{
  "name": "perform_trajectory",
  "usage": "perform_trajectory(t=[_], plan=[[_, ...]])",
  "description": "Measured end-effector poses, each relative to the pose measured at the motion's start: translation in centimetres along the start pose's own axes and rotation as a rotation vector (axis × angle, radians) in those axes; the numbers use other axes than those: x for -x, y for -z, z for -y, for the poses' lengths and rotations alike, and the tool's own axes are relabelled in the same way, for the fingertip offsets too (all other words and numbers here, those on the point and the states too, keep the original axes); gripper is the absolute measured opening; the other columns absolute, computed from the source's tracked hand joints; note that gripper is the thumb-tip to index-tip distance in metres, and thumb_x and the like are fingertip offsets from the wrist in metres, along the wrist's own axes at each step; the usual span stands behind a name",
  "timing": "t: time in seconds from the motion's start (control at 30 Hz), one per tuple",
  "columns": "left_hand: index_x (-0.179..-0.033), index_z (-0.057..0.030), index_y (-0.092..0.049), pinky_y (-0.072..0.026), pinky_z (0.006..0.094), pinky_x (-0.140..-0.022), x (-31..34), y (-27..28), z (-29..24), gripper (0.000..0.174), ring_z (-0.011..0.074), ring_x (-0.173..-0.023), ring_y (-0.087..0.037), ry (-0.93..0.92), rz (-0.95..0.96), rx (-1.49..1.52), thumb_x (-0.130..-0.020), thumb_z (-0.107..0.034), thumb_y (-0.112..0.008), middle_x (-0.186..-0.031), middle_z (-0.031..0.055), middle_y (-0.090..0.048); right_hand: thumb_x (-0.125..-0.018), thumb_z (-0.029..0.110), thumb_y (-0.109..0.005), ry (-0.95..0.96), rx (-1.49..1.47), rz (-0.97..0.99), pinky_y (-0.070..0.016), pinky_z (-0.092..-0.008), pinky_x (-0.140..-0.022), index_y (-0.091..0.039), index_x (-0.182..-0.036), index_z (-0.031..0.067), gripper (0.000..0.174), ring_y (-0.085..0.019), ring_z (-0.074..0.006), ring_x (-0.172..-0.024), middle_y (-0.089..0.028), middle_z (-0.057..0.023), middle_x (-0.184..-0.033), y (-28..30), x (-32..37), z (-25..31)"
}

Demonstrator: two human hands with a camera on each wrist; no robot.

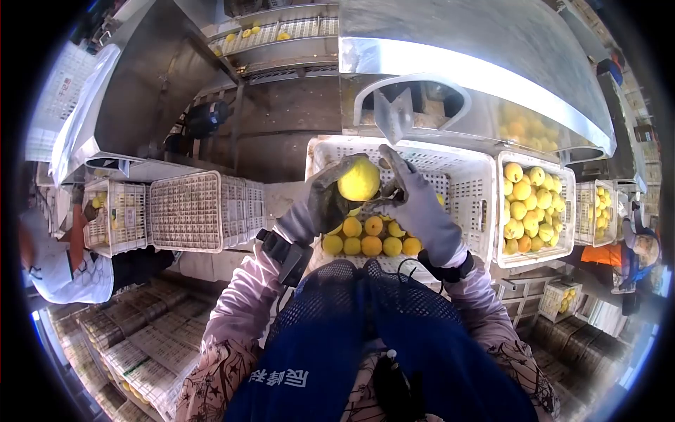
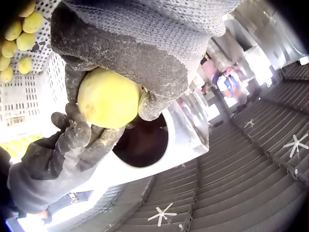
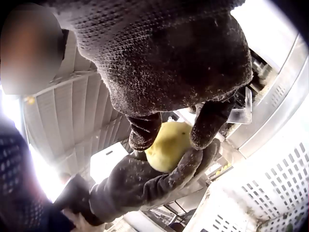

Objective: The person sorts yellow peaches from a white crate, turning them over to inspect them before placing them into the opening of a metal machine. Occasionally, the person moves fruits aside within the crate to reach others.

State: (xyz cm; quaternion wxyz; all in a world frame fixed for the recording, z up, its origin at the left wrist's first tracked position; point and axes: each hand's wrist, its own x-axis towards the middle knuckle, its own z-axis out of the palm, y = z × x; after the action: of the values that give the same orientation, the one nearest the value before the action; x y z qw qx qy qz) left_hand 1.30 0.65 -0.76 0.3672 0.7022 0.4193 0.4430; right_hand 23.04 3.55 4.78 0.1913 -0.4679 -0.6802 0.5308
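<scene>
A large yellow fruit (image 1: 358,179) is gripped by my gloved left hand (image 1: 313,204) above a white crate (image 1: 472,184). The left wrist view shows the left thumb and fingers (image 2: 125,53) curled round the fruit (image 2: 110,98). Close by on the other side, my gloved right hand (image 1: 420,211) has its fingers parted and bent; in the right wrist view, the fingers of the right hand (image 3: 178,67) overlap the sides of the fruit (image 3: 169,146), and contact is hard to tell. Below the hands, rows of yellow and orange fruits (image 1: 371,245) lie in the crate, partly hidden by the hands.
To the right stands a crate full of fruits (image 1: 532,204). An overturned-looking white crate (image 1: 186,212) is on the left. Ahead is a metal machine (image 1: 478,91) with an arched opening and a metal flap (image 1: 394,116). Other people (image 1: 636,243) are at both far sides.
</scene>
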Motion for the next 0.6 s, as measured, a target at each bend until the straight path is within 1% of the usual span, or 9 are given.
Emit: perform_trajectory(t=[0.07, 0.13, 0.2, 0.23, 0.37, 0.43, 0.53, 0.57, 0.6], plan=[[-0.136, 0.0033, -0.058, -0.0565, 0.0344, -0.099, -0.7, -1.2, -0.6, 0.042, 0.0239, -0.111, -0.071, 0.424, -0.048, 0.838, -0.095, -0.001, -0.067, -0.122, 0.0167, -0.071, -0.08, -0.005, -0.074, 0.254, 0.201, -0.159, -0.0484, -0.0394, -0.111, -0.033, -0.158, -0.0062, 0.088, -0.062, -0.0359, -0.125, -0.052, -0.0271, -0.147, -0.5, 0.4, 0.0], [-0.134, 0.0018, -0.059, -0.057, 0.0356, -0.098, -1.4, -1.5, -0.9, 0.037, 0.0244, -0.107, -0.071, 0.106, 0.029, 0.273, -0.103, -0.019, -0.062, -0.121, 0.0157, -0.071, -0.079, -0.006, -0.075, 0.302, 0.291, -0.204, -0.0478, -0.0419, -0.112, -0.034, -0.158, -0.0051, 0.089, -0.057, -0.0381, -0.132, -0.052, -0.0276, -0.145, -0.6, 1.0, -0.2], [-0.132, 0.0001, -0.059, -0.058, 0.0368, -0.096, -2.5, -3.0, -1.1, 0.051, 0.0245, -0.103, -0.072, 0.782, -0.084, 1.431, -0.109, -0.044, -0.051, -0.12, 0.0155, -0.07, -0.078, -0.005, -0.076, 0.217, 0.325, -0.242, -0.0476, -0.0419, -0.112, -0.035, -0.157, -0.0046, 0.089, -0.057, -0.0403, -0.132, -0.053, -0.0264, -0.145, -0.5, 1.7, 0.1], [-0.129, -0.0011, -0.059, -0.0586, 0.0368, -0.095, -2.8, -3.4, -1.7, 0.065, 0.0243, -0.102, -0.072, 0.733, -0.062, 1.363, -0.109, -0.059, -0.039, -0.121, 0.0158, -0.07, -0.078, -0.005, -0.076, 0.219, 0.327, -0.245, -0.0476, -0.0419, -0.112, -0.035, -0.157, -0.0046, 0.089, -0.057, -0.0403, -0.132, -0.053, -0.0264, -0.145, -0.4, 1.9, -0.2], [-0.134, -0.0013, -0.059, -0.0543, 0.0309, -0.105, -2.9, -3.2, -3.6, 0.056, 0.0185, -0.114, -0.068, 0.658, 0.001, 1.364, -0.113, -0.049, -0.038, -0.125, 0.0102, -0.069, -0.084, 0.003, -0.078, 0.233, 0.276, -0.285, -0.0454, -0.0416, -0.114, -0.037, -0.157, -0.0033, 0.084, -0.055, -0.0362, -0.134, -0.053, -0.0234, -0.146, 0.1, 1.7, -0.8], [-0.141, -0.0002, -0.055, -0.0541, 0.0308, -0.106, -2.3, -2.6, -3.8, 0.055, 0.017, -0.118, -0.066, -0.087, 0.005, 0.497, -0.113, -0.046, -0.041, -0.131, 0.0099, -0.067, -0.089, 0.007, -0.078, 0.191, 0.174, -0.273, -0.044, -0.0415, -0.115, -0.038, -0.157, -0.0019, 0.08, -0.054, -0.0336, -0.135, -0.054, -0.0218, -0.147, 0.7, 1.6, -1.5], [-0.152, -0.0018, -0.048, -0.0555, 0.0309, -0.103, -2.1, -2.4, -3.5, 0.053, 0.0161, -0.12, -0.064, 0.177, 0.031, 0.584, -0.112, -0.037, -0.049, -0.139, 0.0083, -0.062, -0.1, 0.013, -0.07, 0.125, -0.351, -0.281, -0.0439, -0.0411, -0.115, -0.039, -0.158, 0.0007, 0.067, -0.056, -0.0282, -0.133, -0.055, -0.0178, -0.148, 1.4, 0.5, -6.7], [-0.158, -0.0052, -0.043, -0.0568, 0.0304, -0.099, -2.5, -2.5, -3.9, 0.055, 0.0156, -0.122, -0.063, 0.518, 0.036, 1.291, -0.11, -0.029, -0.056, -0.145, 0.0071, -0.057, -0.102, 0.015, -0.067, -0.055, -0.589, -0.244, -0.0465, -0.0392, -0.112, -0.04, -0.158, 0.0024, 0.063, -0.058, -0.026, -0.129, -0.056, -0.0161, -0.147, 1.1, 0.2, -9.0], [-0.158, -0.0052, -0.043, -0.0568, 0.0304, -0.099, -2.3, -2.4, -3.6, 0.055, 0.0156, -0.122, -0.063, 0.525, 0.038, 1.296, -0.11, -0.029, -0.056, -0.145, 0.0071, -0.057, -0.105, 0.016, -0.065, -0.235, -0.824, -0.204, -0.0491, -0.0372, -0.108, -0.041, -0.158, 0.004, 0.059, -0.06, -0.0238, -0.126, -0.058, -0.0144, -0.146, 0.9, -0.2, -10.4]])
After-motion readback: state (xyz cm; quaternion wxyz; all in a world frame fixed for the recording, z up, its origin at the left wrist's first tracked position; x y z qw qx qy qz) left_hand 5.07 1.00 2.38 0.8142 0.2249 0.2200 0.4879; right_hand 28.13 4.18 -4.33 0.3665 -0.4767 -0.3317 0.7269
